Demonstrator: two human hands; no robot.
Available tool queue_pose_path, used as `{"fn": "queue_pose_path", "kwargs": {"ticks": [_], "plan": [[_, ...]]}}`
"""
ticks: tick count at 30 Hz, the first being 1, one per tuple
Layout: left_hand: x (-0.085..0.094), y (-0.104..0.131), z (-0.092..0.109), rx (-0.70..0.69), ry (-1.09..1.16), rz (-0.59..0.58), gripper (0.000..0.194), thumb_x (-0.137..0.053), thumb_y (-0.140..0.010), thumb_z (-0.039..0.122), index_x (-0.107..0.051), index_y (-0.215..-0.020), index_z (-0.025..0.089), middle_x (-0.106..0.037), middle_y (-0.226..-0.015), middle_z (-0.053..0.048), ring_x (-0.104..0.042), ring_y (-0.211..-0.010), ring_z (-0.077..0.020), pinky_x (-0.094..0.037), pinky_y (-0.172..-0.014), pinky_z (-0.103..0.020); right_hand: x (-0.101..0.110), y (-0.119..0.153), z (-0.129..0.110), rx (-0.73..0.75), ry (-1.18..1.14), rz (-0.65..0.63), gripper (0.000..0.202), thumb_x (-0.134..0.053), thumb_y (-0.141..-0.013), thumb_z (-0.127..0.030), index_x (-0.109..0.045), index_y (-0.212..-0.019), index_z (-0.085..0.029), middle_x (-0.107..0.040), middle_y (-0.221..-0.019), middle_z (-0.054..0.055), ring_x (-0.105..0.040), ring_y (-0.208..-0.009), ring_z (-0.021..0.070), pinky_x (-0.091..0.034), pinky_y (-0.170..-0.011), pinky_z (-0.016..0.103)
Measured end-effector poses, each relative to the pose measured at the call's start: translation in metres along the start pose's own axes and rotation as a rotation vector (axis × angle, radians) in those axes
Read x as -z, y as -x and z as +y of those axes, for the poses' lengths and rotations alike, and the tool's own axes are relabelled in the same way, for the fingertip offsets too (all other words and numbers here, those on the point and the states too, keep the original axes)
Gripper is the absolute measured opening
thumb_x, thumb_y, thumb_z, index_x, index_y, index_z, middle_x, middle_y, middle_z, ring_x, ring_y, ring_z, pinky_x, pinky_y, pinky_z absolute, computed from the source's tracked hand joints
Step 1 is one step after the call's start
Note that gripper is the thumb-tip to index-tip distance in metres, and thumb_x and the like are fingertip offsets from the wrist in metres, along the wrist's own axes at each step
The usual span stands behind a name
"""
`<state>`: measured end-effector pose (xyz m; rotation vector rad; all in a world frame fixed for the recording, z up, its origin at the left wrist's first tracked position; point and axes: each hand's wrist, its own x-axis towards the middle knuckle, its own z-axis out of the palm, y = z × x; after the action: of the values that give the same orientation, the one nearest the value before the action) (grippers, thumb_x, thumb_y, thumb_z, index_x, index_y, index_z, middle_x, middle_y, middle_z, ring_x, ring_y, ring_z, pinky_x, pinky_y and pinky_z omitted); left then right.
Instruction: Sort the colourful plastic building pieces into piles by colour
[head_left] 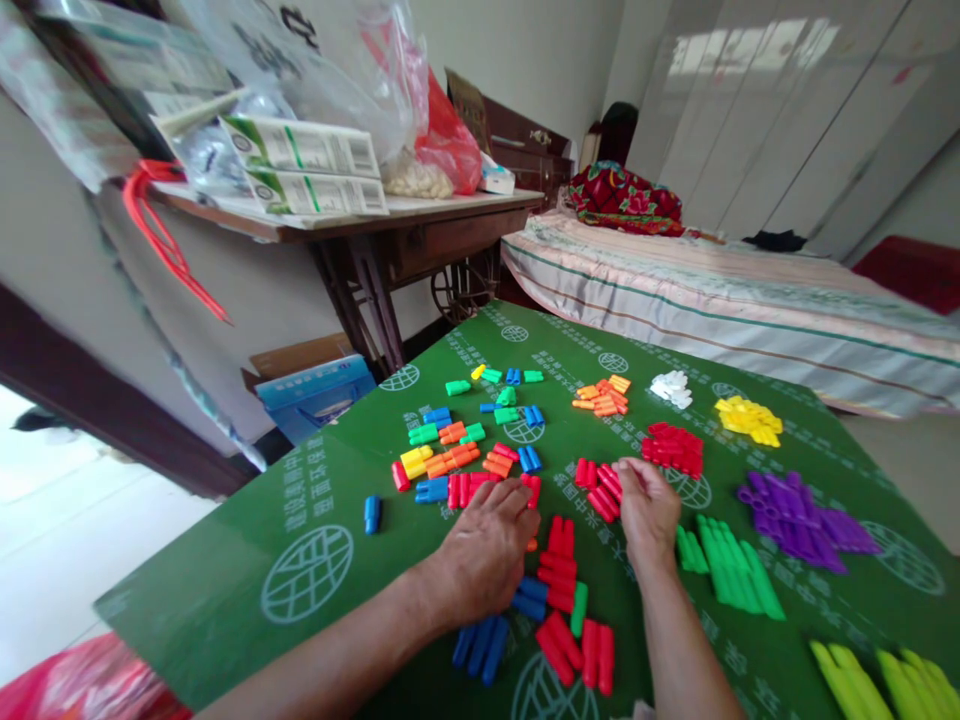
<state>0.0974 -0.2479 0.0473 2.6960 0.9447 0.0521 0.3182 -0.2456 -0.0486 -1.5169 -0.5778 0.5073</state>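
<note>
Head view: looks forward and down across a green table printed with globe outlines and pale characters. Holds the left hand palm down near the middle, fingers bent over a red row of small peg-like pieces. Hides the palm and fingertips; cannot tell the left grip as open or closed. Sets the right hand at the right end of a small red cluster, thumb and forefinger close together there. Cannot tell a real pinch from a light touch.

Shows, between the forearms, near red pieces in short groups, some beside dark blue pieces, with one green piece tucked next to them. Leaves a lone blue piece lying to the left, well apart from the rest. Scatters mixed pieces in green, blue, yellow and orange beyond the left hand.

Gathers the far and right parts by colour: an orange pile, a white pile, a yellow pile, a larger red pile just past the right hand, a purple pile, a bright green group beside the right forearm, and yellow-green pieces at the lower right. Shows a striped bed behind, and a side table bearing cartons and plastic bags.
</note>
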Motion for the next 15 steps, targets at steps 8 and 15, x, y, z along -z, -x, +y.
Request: {"fn": "queue_pose_path", "kwargs": {"ticks": [8, 15], "plan": [[-0.001, -0.008, 0.035, -0.13, -0.066, -0.162, 0.038, -0.054, -0.078, 0.033, -0.057, -0.112, 0.017, -0.052, -0.128, -0.014, -0.048, -0.116, -0.0316, -0.036, -0.101, -0.052, -0.002, 0.003, -0.007, -0.027, -0.048, -0.011, 0.033, -0.066, -0.066, -0.042, -0.067, -0.084, -0.015, -0.071, -0.08, 0.007, -0.067, -0.077, 0.022, -0.054, -0.073, 0.034], [-0.013, -0.026, 0.043, -0.069, -0.2, -0.152, 0.037, -0.053, -0.075, 0.02, -0.059, -0.11, 0.011, -0.05, -0.129, -0.022, -0.053, -0.111, -0.0331, -0.043, -0.094, -0.051, -0.001, 0.0, -0.004, 0.005, -0.014, -0.02, 0.035, -0.065, -0.067, -0.044, -0.068, -0.085, -0.014, -0.072, -0.082, 0.008, -0.067, -0.076, 0.0218, -0.053, -0.073, 0.034]]}}
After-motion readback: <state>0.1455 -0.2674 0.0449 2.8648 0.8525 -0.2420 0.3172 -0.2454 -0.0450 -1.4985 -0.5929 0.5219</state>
